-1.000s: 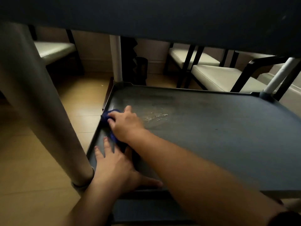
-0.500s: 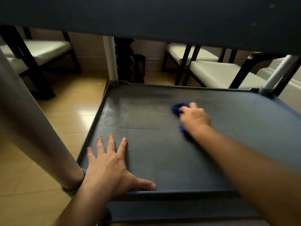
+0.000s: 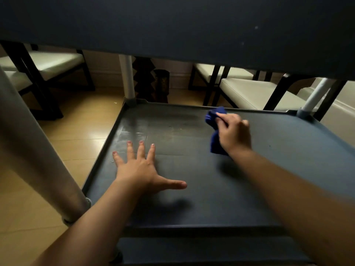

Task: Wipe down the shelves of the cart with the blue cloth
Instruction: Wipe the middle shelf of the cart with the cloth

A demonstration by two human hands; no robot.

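Observation:
I look under the cart's dark upper shelf point(image 3: 172, 27) at a dark grey lower shelf point(image 3: 192, 198) with a raised rim. My right hand point(image 3: 233, 134) grips the bunched blue cloth point(image 3: 214, 129) near the shelf's far edge, right of centre, and the cloth hangs down to the surface. Flat on the shelf's left part lies my left hand point(image 3: 141, 167), fingers spread and thumb pointing right. A shiny smeared patch point(image 3: 132, 133) shows at the far left corner.
Grey-white cart posts stand at the near left point(image 3: 38, 146), far left point(image 3: 128, 79) and far right point(image 3: 315, 95). Black-framed chairs with cream seats sit behind at left point(image 3: 53, 62) and right point(image 3: 255, 93). A dark carved stand point(image 3: 146, 77) rises behind the cart on the wooden floor point(image 3: 73, 121).
My right hand has carried the cloth from the shelf's left edge across to the far right. My left hand slid forward and spread flat. The view shifted left.

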